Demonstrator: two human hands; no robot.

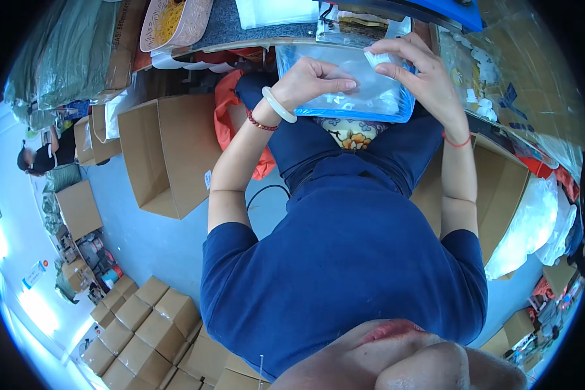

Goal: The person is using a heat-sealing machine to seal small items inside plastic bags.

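My left hand [311, 81], with a pale bangle and a dark red bead bracelet at its wrist, is closed, thumb against fingers. It pinches the edge of what looks like a clear plastic bag [365, 81]. Opposite it, my right hand [424, 68] grips a small white ribbed piece [377, 58] between thumb and fingers. What kind of piece it is cannot be made out. Both hands are above a blue-rimmed tray [370, 117] at my lap, where small white pieces [389, 101] lie on translucent plastic.
Beyond the tray runs a workbench with a pink basket [199, 23] of yellow bands and white sheets [276, 13]. Open cardboard boxes [169, 156] flank me. Stacked cartons [146, 325] stand behind at the left. White plastic bags [526, 221] hang at the right. Another person [49, 155] is far left.
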